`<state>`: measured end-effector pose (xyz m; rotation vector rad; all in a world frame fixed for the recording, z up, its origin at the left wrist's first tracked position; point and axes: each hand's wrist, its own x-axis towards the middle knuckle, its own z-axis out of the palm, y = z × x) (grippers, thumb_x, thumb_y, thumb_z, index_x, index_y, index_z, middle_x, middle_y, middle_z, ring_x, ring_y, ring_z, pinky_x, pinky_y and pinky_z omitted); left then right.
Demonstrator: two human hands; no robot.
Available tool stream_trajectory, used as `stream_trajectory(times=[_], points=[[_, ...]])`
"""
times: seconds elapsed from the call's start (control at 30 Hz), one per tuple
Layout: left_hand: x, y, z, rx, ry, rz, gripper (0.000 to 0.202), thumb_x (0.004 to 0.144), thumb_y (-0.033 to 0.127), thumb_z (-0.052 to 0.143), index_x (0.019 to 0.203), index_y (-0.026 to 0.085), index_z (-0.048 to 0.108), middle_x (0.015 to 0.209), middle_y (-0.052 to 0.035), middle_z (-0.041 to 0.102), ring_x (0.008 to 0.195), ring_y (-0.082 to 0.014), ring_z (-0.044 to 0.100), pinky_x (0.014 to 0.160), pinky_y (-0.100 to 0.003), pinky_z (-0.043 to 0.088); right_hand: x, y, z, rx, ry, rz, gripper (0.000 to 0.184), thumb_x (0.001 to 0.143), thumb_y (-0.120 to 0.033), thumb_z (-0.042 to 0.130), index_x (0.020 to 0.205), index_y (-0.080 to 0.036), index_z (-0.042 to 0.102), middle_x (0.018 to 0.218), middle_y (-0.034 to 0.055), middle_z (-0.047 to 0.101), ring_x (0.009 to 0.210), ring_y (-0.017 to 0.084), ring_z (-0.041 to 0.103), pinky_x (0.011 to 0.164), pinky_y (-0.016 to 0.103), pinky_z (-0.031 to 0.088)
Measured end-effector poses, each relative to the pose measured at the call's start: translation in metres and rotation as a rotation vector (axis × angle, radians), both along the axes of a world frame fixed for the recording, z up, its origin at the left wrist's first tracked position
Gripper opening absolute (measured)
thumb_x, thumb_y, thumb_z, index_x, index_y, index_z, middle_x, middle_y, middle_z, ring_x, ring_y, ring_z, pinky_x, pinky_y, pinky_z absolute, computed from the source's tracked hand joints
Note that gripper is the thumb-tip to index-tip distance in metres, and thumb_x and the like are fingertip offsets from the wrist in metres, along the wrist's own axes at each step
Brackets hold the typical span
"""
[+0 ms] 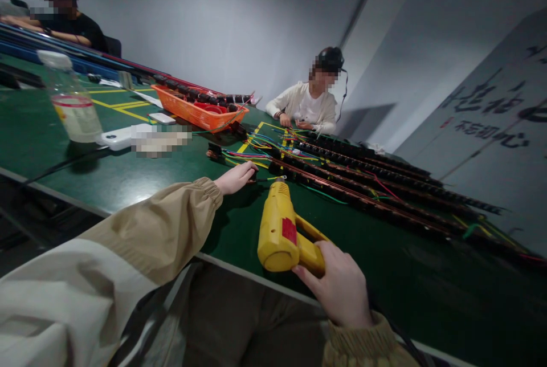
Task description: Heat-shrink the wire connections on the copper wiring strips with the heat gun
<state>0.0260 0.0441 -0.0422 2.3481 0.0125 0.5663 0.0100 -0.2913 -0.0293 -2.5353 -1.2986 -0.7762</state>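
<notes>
My right hand is wrapped round the handle of a yellow heat gun with a red label on its side. The gun's nozzle points away from me, just short of a ring terminal. That terminal sits on the end of a thin yellow-green wire, which runs out from my left hand. The fingers of my left hand are closed near a dark piece at the wire's other end; the exact grip is partly hidden. Beyond both hands lie long black-wrapped wire harnesses with coloured wire ends.
An orange basket with black-wrapped bundles stands further back on the green table. A bottle and a white device with a black cable are at the left. One person sits opposite, another at far left.
</notes>
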Motion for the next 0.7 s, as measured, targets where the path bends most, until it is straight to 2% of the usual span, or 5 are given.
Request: stream_trajectory(times=[0.2,0.37,0.57,0.7], points=[[-0.001,0.002,0.0,-0.015,-0.019,0.062,0.036,0.092,0.036,0.028,0.108,0.014,0.052,0.11,-0.0113,0.058,0.103,-0.0197,0.053,0.096,-0.034,0.039,-0.012,0.008,-0.005,0.033,-0.07,-0.036,0.066,0.087,-0.074,0.026,0.084,-0.015,0.056,0.075,0.0082,0.059,0.064,0.021,0.053,0.058,0.032,0.035],[-0.002,0.002,-0.001,-0.037,-0.007,0.105,0.034,0.092,0.039,0.032,0.11,0.017,0.049,0.105,-0.0093,0.061,0.095,-0.0194,0.057,0.088,-0.033,0.042,-0.01,0.007,-0.005,0.034,-0.066,-0.015,0.064,0.087,-0.074,0.03,0.084,-0.015,0.056,0.075,0.0079,0.059,0.064,0.02,0.053,0.059,0.032,0.036],[-0.001,0.004,-0.002,-0.01,-0.002,0.112,0.033,0.09,0.043,0.035,0.103,0.02,0.054,0.097,-0.0055,0.063,0.088,-0.0192,0.058,0.083,-0.032,0.044,-0.014,0.007,-0.001,0.053,-0.035,0.065,0.065,0.086,-0.074,0.032,0.086,-0.014,0.057,0.075,0.0074,0.058,0.064,0.02,0.053,0.059,0.031,0.035],[0.0,0.004,-0.002,-0.01,-0.031,0.076,0.037,0.09,0.046,0.034,0.102,0.02,0.057,0.098,-0.0048,0.064,0.089,-0.0177,0.059,0.084,-0.03,0.045,-0.011,0.007,0.0,0.041,0.071,0.154,0.061,0.083,-0.073,0.041,0.087,-0.014,0.058,0.078,0.0073,0.059,0.069,0.021,0.054,0.063,0.031,0.036]])
